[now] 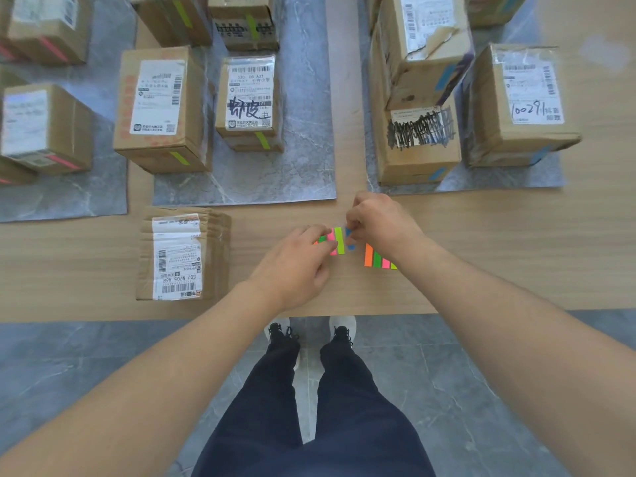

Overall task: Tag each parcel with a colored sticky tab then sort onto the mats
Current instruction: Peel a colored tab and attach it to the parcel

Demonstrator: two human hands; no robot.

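Observation:
My left hand (296,261) holds a pad of coloured sticky tabs (335,241) down on the wooden table. My right hand (382,223) pinches a blue tab (350,239) at the pad's right edge. A second tab pad (377,258) lies just right of it, partly under my right wrist. A flat cardboard parcel (179,254) with no visible tab lies at the front left. Three grey mats hold parcels: pink-tabbed ones on the left mat (69,201), green-tabbed ones on the middle mat (261,180), blue-tabbed ones on the right mat (499,180).
The table's front edge (103,318) runs just below the hands. Beyond it are grey floor tiles, my legs and my shoes. A strip of bare wood (347,115) separates the middle and right mats.

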